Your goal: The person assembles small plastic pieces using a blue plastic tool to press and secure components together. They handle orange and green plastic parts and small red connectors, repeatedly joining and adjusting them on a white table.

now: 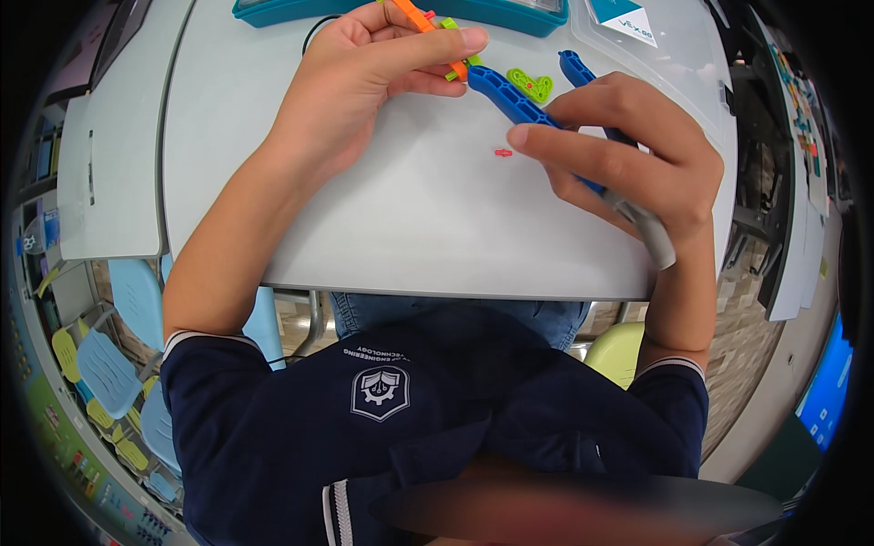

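Observation:
My left hand (364, 64) is closed around a small construction of orange beam (458, 71) and lime-green plastic pieces (449, 25), its thumb pressing on the green part. A long blue plastic pin tool (510, 95) with a grey end (651, 232) is gripped in my right hand (633, 150). The tool's tip meets the construction near the left fingertips. Behind the right fingers shows a second blue arm (574, 68), seemingly part of the same tool; its join is hidden. A flat lime-green piece (530, 85) and a small red pin (503, 153) lie on the table between the hands.
A teal tray (510, 20) stands at the far edge of the white table (410, 227). Right of it are a clear plastic lid (678, 77) and a teal-and-white card (624, 20). Light-blue chairs (109, 373) stand at the left; a green seat (614, 355) is below the table.

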Demonstrator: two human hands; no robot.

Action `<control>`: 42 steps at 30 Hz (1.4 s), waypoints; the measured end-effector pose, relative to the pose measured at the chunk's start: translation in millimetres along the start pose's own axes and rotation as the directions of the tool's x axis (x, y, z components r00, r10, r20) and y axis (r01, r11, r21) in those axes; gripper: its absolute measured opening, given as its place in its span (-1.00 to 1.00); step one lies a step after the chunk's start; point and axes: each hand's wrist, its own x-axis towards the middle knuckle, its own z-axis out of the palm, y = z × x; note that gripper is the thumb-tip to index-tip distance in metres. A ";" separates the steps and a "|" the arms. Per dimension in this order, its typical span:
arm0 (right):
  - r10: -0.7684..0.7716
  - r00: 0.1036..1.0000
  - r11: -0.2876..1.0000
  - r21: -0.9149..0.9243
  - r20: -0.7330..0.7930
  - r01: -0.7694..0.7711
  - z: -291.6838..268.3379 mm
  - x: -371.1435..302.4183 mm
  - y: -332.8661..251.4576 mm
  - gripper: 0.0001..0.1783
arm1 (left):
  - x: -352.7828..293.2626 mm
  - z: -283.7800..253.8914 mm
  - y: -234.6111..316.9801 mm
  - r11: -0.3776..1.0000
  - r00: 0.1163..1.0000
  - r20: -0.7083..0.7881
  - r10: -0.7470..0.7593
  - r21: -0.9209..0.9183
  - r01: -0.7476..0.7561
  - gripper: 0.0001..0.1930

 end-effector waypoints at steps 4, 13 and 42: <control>-0.055 0.998 0.998 -0.024 0.026 0.055 2.1 -0.9 3.1 -0.58 | 0.5 -1.1 -0.6 1.000 1.000 -0.001 0.023 0.008 -0.023 -0.71; -0.171 0.984 0.968 -0.181 0.043 0.176 17.1 -2.6 -11.8 -0.50 | 2.4 -1.6 -3.6 1.000 0.998 -0.052 0.021 -0.005 -0.021 -0.74; 0.170 0.967 0.945 -0.246 -0.187 -0.214 -1.3 -0.4 -1.9 -0.70 | 2.4 1.0 -7.6 0.988 0.994 0.079 0.073 0.130 -0.083 -0.68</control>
